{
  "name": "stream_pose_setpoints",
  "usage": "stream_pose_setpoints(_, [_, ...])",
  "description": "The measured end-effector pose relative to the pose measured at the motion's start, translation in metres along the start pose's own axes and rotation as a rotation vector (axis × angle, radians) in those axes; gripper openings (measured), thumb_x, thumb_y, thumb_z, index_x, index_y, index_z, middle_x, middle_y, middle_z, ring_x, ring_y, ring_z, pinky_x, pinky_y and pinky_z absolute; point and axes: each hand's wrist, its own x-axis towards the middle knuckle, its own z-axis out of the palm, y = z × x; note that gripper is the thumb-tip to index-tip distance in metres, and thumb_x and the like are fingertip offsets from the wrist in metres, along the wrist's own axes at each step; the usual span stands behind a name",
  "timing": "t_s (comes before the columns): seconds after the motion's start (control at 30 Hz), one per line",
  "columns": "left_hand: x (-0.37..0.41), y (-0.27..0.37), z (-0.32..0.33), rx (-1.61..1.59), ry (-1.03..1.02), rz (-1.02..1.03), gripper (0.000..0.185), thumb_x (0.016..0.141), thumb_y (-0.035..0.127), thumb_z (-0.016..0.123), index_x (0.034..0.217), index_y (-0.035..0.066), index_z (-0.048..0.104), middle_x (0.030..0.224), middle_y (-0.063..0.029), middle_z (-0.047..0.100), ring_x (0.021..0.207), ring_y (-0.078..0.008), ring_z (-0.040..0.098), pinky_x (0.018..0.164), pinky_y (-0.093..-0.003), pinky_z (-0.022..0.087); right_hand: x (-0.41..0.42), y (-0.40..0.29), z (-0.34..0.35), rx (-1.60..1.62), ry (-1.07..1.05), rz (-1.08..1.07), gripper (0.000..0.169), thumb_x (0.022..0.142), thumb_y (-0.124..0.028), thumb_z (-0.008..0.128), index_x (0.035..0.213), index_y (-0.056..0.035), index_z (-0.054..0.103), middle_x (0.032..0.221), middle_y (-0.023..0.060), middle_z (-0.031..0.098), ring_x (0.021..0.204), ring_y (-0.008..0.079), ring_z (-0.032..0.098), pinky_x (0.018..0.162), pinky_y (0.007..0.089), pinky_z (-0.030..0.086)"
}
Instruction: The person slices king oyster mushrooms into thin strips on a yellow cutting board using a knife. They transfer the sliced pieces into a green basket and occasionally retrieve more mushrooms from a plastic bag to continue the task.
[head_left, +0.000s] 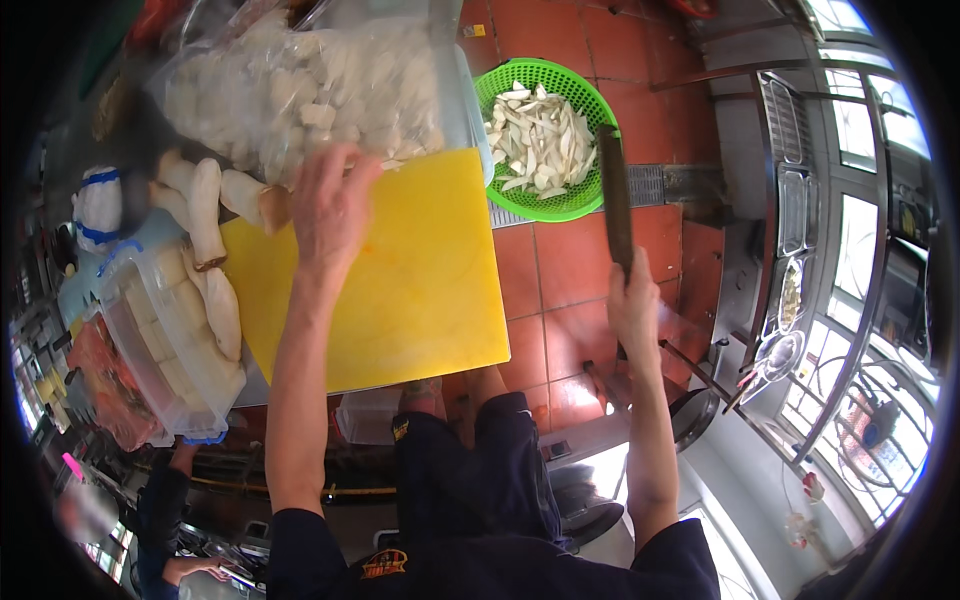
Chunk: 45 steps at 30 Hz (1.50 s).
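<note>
My left hand is over the far left part of a yellow cutting board, fingers bent and slightly apart. I see nothing held in it; its fingertips are blurred. Small pale scraps lie at the board's far edge, close to those fingers. My right hand grips the handle of a kitchen knife, its dark blade pointing away from me past the green basket's right rim. Sliced white mushrooms fill part of the green plastic basket. Whole king oyster mushrooms lie left of my left hand.
A clear plastic bag of pale chunks lies beyond the board. To the left are a plastic container of white blocks and a red bag. Another person's hand shows at lower left. Red floor tiles lie at right.
</note>
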Motion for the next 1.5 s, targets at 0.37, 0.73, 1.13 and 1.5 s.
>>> stream_pose_setpoints(0.37, [0.019, 0.161, 0.036, -0.78, 0.002, -0.214, 0.046, 0.095, 0.014, 0.069, 0.138, -0.001, 0.058, 0.128, -0.022, 0.066, 0.119, -0.0373, 0.064, 0.1, -0.0439, 0.052, 0.049, 0.037, 0.065, 0.196, 0.076, 0.201, 0.056, 0.101, -0.019, 0.053, 0.155, -0.008, 0.041, 0.098, 0.0172, 0.07, 0.083, 0.0284, 0.067, 0.074, 0.0424, 0.052])
stream_pose_setpoints(0.73, [-0.131, 0.06, -0.027, -0.095, 0.092, -0.581, 0.054, 0.098, 0.017, 0.066, 0.146, -0.001, 0.049, 0.148, -0.0235, 0.05, 0.138, -0.0421, 0.047, 0.113, -0.0498, 0.038, 0.107, 0.012, 0.131, 0.306, -0.379, 0.187, 0.052, 0.099, -0.022, 0.056, 0.15, -0.0144, 0.051, 0.082, 0.0068, 0.063, 0.065, 0.0157, 0.06, 0.06, 0.0326, 0.05])
stream_pose_setpoints(1.13, [-0.144, 0.039, 0.009, 0.003, 0.045, -0.754, 0.082, 0.104, 0.046, 0.051, 0.159, -0.006, 0.02, 0.166, -0.029, 0.017, 0.155, -0.045, 0.012, 0.125, -0.0554, 0.011, 0.113, -0.021, 0.135, 0.326, -0.567, 0.182, 0.052, 0.096, -0.016, 0.054, 0.148, -0.0116, 0.054, 0.059, -0.0006, 0.047, 0.045, 0.0109, 0.046, 0.041, 0.0303, 0.04])
stream_pose_setpoints(1.5, [-0.122, 0.058, 0.045, 0.212, 0.013, -0.748, 0.087, 0.103, 0.057, 0.046, 0.16, -0.003, 0.019, 0.166, -0.0299, 0.016, 0.155, -0.0457, 0.01, 0.125, -0.0566, 0.009, 0.094, 0.01, 0.189, 0.304, -0.329, -0.155, 0.053, 0.094, -0.015, 0.053, 0.145, -0.001, 0.052, 0.124, 0.0293, 0.065, 0.118, 0.0377, 0.06, 0.103, 0.0412, 0.045])
